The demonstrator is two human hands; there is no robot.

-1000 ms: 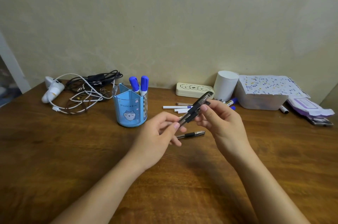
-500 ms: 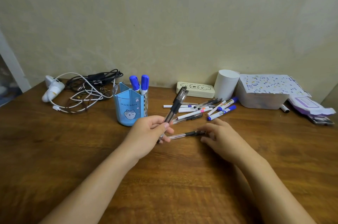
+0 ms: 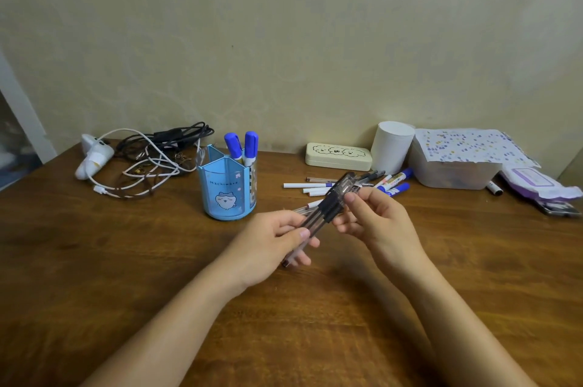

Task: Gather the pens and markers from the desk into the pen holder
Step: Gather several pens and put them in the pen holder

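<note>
A blue pen holder (image 3: 225,189) with a cartoon face stands on the wooden desk, with two blue-capped markers (image 3: 243,146) upright in it. My left hand (image 3: 274,243) and my right hand (image 3: 375,219) both grip a bundle of clear black-grip pens (image 3: 328,208), held slanted above the desk to the right of the holder. The left hand grasps the lower ends, the right hand the upper part. More pens and blue markers (image 3: 391,183) lie scattered on the desk behind my hands.
A tangle of cables (image 3: 148,159) and a white device (image 3: 93,156) lie at the back left. A cream case (image 3: 337,155), a white cup (image 3: 391,146), a covered plastic box (image 3: 457,162) and a purple packet (image 3: 536,181) line the back right. A black marker (image 3: 493,187) lies by the box.
My right hand picked up the pen lying on the desk and brought it to the ones in my left hand. Both hands now hold the bundle together.
</note>
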